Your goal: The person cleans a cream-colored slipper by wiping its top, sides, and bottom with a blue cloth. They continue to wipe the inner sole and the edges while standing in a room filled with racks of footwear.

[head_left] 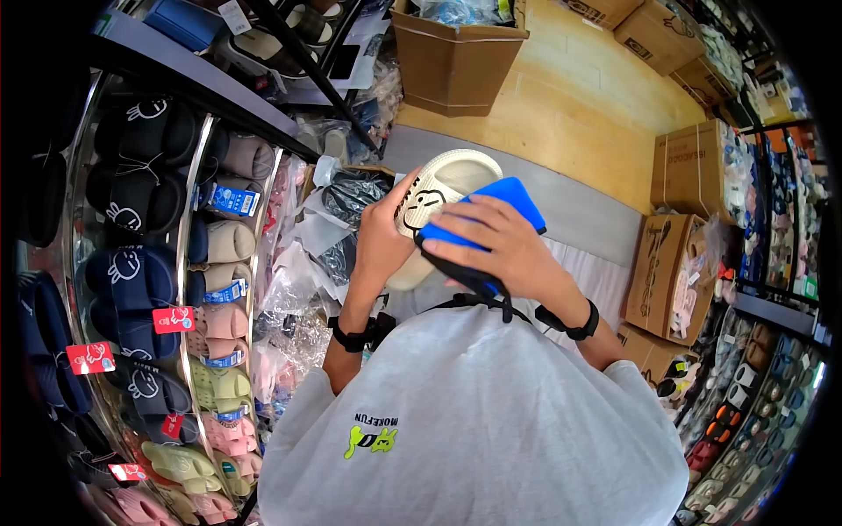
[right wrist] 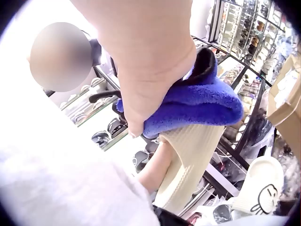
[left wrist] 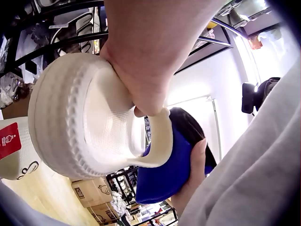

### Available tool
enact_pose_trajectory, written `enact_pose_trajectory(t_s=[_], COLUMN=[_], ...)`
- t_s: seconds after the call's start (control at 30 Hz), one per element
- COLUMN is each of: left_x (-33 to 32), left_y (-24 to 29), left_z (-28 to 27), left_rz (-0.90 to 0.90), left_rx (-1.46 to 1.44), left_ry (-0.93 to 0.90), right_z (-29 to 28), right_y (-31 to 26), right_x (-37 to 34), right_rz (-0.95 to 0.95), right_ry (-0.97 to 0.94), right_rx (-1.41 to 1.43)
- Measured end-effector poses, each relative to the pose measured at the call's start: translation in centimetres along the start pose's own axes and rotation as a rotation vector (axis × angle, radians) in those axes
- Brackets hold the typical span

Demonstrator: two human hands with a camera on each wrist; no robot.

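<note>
A cream slipper (head_left: 462, 168) with a black cartoon face is gripped at its side by my left hand (head_left: 383, 237). My right hand (head_left: 502, 248) holds a blue plush cloth (head_left: 517, 202) with black edging against the slipper, fingers spread across it. In the left wrist view, the slipper (left wrist: 101, 117) shows its ridged side, and the right thumb lies on the blue cloth (left wrist: 164, 176). The right wrist view has the cloth (right wrist: 197, 106) folded over the slipper (right wrist: 190, 162). Another cream slipper (right wrist: 268, 183) with a drawing appears there at lower right.
Racks of slippers (head_left: 132, 280) stand at the left, with plastic-wrapped items (head_left: 298, 289) beside them. An open cardboard box (head_left: 456, 70) sits ahead on the floor. More boxes (head_left: 671, 272) and shelves line the right side.
</note>
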State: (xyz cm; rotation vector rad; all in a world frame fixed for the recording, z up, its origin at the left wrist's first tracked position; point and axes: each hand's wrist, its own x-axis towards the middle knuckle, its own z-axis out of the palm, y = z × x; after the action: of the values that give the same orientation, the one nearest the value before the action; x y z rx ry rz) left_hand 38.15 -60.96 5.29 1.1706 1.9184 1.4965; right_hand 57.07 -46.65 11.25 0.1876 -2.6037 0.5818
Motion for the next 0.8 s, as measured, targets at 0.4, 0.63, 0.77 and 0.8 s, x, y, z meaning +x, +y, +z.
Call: enact_pose_trajectory(t_s=[0.4,0.63,0.77,0.8], left_x=[-0.3,-0.6,-0.2,-0.2], left_y=[0.8,-0.2,0.4,0.2], left_z=[-1.4,-1.9,-1.7,-1.6], left_rz=[-0.007,-0.031,-0.03,-0.017], left_rx=[-0.002,0.076,-0.001,0.012], left_ry=[0.049,0.026,0.017,0.013], right_z=[0.6,0.9,1.5,1.0], right_y=[-0.2,-0.3,-0.6,-0.2], right_x=[2.2,2.7,2.3,2.4], right_rz=[-0.045,0.081,-0.017,0.014], right_ry=[0.017,0.054,0.007,-0.002], right_rx=[0.084,0.065,0.08,0.105])
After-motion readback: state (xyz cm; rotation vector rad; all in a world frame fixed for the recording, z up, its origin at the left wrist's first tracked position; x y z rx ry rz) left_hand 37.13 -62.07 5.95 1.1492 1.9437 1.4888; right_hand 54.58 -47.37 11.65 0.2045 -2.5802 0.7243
